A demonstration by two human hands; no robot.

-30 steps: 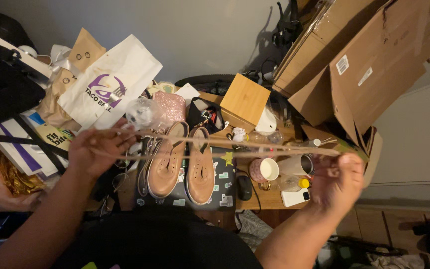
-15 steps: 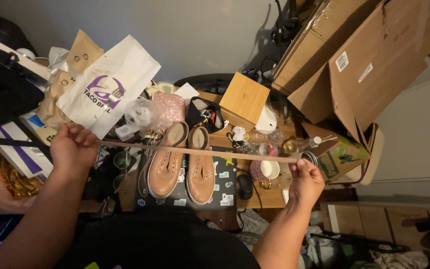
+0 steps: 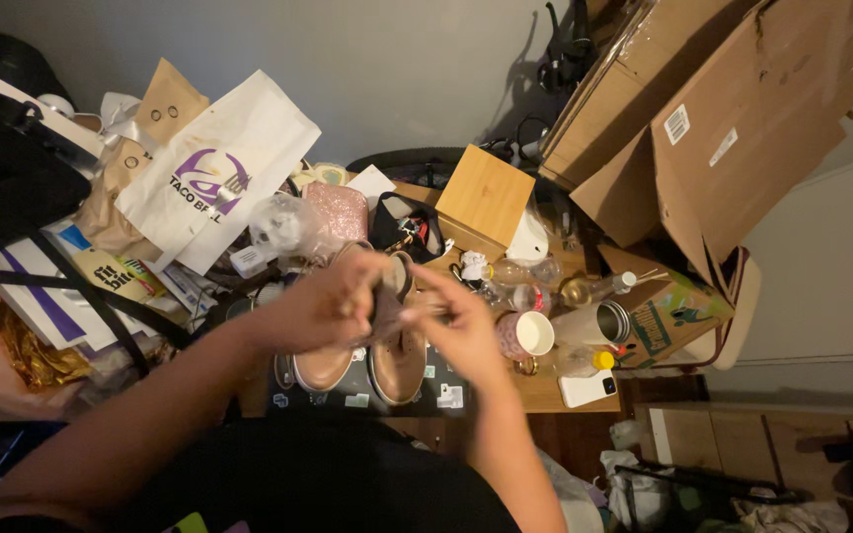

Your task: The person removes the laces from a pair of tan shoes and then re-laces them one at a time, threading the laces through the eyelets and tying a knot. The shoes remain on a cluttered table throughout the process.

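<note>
Both hands have met above the pair of tan shoes (image 3: 367, 360) on the cluttered bench (image 3: 535, 393). The left hand (image 3: 323, 308) and right hand (image 3: 456, 318) are close together, fingers curled and pinched around something thin and pale between them; it looks like a tan lace (image 3: 387, 306), bunched up, though motion blur hides just how it is gripped. The lace sits right over the shoes, between the two hands, hovering above the right-hand shoe of the pair. My reading is that the lace is being gathered or folded at its middle. Any further handling would call for fine fingertip work, keeping the ends even and clear of the clutter. Just right of the shoes stand a pink mug (image 3: 525, 336) and a steel tumbler (image 3: 594, 324); behind the shoes lies a wooden box (image 3: 486, 197).
</note>
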